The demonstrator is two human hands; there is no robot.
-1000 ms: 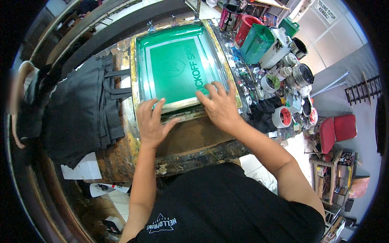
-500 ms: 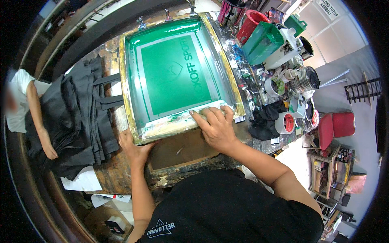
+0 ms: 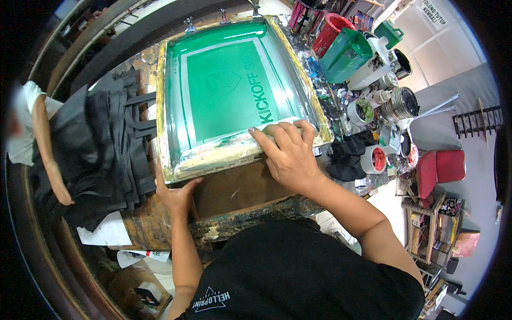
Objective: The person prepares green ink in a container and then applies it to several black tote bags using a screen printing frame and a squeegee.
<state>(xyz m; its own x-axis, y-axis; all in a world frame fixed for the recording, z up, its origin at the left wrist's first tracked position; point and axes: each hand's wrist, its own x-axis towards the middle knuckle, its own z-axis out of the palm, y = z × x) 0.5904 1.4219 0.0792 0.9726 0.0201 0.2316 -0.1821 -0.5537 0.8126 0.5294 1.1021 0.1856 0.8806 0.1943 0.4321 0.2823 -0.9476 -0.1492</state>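
Note:
A screen printing frame [image 3: 161, 106] with yellowed, paint-stained edges stands before me, its near side raised off the table. Across its green mesh [image 3: 213, 101] show lettering and a shield outline; wet green ink is pooled at the far end. My left hand [image 3: 176, 196] grips the near left corner, thumb under the near edge. My right hand [image 3: 292, 157] is curled over a paint-smeared squeegee [image 3: 213, 146] lying along the near inner side; its palm hides part of the frame's near edge. Beneath the frame shows a brown board [image 3: 229, 194].
Metal clamps [image 3: 223, 17] line the far edge. Black fabric pieces [image 3: 101, 144] are piled at left, straps reaching toward the frame; another person's arm [image 3: 47, 144] rests over them. Ink tubs, a green jug [image 3: 346, 56], a black cloth [image 3: 349, 154] and a tape roll [image 3: 374, 159] crowd the right.
The near side of the frame has risen and come slightly toward me, with both hands moving along with it. The glare on the mesh has shifted, showing different letters. The other person's arm has barely moved.

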